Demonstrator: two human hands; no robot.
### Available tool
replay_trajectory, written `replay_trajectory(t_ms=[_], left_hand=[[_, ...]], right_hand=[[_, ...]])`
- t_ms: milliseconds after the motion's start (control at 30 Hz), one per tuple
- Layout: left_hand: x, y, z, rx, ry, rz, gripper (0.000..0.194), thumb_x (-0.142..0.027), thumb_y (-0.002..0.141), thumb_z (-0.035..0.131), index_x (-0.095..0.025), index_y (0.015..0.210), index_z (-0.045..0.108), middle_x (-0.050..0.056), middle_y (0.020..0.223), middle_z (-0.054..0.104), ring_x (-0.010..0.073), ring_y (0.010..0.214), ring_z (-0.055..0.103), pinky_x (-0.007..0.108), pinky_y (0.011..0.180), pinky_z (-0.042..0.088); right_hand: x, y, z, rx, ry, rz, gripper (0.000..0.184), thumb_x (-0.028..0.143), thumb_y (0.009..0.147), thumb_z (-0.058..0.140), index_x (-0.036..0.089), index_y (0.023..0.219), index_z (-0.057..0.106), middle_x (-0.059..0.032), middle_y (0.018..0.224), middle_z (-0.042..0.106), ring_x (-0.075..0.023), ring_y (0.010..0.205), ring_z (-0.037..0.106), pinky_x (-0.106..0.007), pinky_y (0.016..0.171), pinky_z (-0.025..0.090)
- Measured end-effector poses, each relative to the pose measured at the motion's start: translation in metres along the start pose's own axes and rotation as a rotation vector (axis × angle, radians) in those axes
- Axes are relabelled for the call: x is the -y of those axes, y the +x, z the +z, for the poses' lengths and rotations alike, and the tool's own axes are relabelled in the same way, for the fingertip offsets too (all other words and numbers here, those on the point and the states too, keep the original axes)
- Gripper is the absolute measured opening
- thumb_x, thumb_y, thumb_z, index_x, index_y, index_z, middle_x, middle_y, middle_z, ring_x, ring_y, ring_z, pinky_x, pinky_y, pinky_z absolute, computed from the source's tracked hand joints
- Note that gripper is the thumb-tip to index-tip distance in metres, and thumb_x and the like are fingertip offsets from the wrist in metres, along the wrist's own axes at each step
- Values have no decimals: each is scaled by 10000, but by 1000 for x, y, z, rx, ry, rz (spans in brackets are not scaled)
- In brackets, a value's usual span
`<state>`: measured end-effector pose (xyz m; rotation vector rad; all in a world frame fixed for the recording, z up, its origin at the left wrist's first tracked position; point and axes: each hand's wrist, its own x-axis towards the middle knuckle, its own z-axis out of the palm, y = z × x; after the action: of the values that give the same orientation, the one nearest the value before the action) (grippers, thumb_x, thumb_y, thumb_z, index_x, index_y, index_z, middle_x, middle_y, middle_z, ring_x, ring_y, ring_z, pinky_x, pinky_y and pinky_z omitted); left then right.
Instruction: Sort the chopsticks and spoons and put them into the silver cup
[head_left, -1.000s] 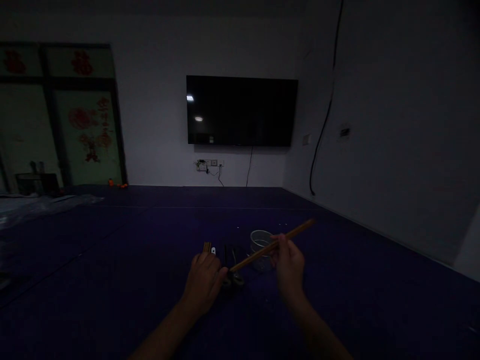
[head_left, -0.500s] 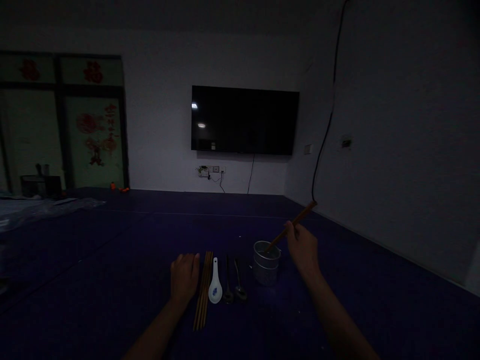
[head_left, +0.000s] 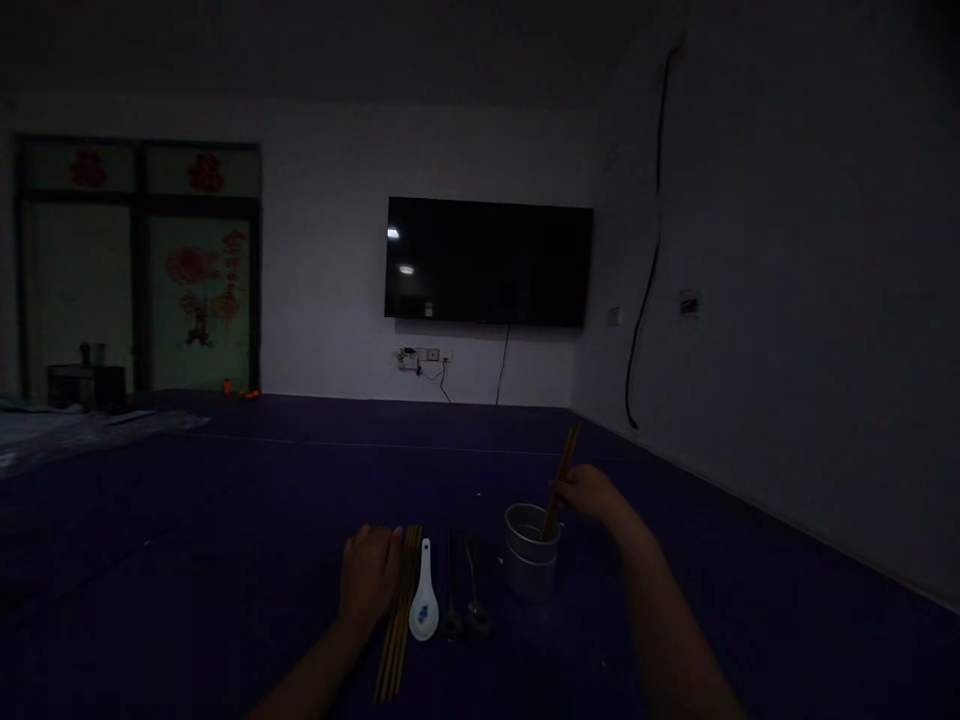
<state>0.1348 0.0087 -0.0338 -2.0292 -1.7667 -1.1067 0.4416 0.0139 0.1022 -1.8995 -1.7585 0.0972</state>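
The right hand [head_left: 592, 493] is closed on wooden chopsticks, the held chopsticks [head_left: 568, 452], and grips them near the middle with the fingertips. It seems to be more than one stick, but the light is weak and I cannot count them exactly. Their lower ends are inside the mouth of a grey cylindrical utensil holder [head_left: 531, 575], while the upper ends lean to the right, above the rim. The utensil holder stands upright on the dark purple surface [head_left: 247, 560].

The left hand [head_left: 367, 575] rests palm down, just beside the upper ends of a row of chopsticks [head_left: 391, 655]. I cannot tell if its fingers are holding anything, or if the thumb touches the nearest stick. To the right of this row lie, side by side, a white ceramic spoon [head_left: 424, 615] with a blue mark, a dark long-handled spoon [head_left: 452, 622] and a metal spoon [head_left: 478, 615].

In my judgement, the step in hand is the placing of the held chopsticks into the utensil holder. The next move calls for lowering them until they meet the bottom, then loosening the fingers gently, so that the tilted sticks lean on the rim without pushing it over.
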Motion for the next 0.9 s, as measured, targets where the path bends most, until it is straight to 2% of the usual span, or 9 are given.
replay_trajectory(t_ms=[200, 533, 700, 900], left_hand=[[10, 0, 3, -25, -64, -57, 534, -413, 946, 195, -195, 673, 599, 60, 702, 657, 197, 731, 576, 318, 693, 362], [2, 0, -6, 172, 48, -121, 408, -346, 923, 313, -183, 736, 636, 61, 782, 681, 190, 804, 590, 293, 691, 329], [2, 0, -4, 228, 73, -155, 324, -329, 899, 380, -190, 792, 652, 52, 836, 690, 192, 854, 591, 287, 691, 322], [4, 1, -1, 278, 66, -191, 326, -335, 903, 378, -191, 820, 659, 50, 895, 697, 185, 890, 599, 279, 708, 338]], right_hand=[[3, -1, 2, 107, 39, -16, 232, 154, 736, 585, 155, 524, 680, -40, 566, 668, -137, 576, 626, -188, 496, 374], [0, 2, 3, 154, 58, -20, 186, 160, 690, 618, 160, 509, 662, -34, 558, 651, -140, 577, 612, -192, 492, 375], [-2, 5, 6, 144, 77, -27, 121, 166, 661, 647, 161, 545, 683, -36, 603, 672, -149, 615, 625, -193, 511, 388], [-13, 11, 11, 161, 94, -29, 169, 171, 689, 630, 155, 526, 671, -29, 578, 668, -143, 589, 622, -188, 513, 398]])
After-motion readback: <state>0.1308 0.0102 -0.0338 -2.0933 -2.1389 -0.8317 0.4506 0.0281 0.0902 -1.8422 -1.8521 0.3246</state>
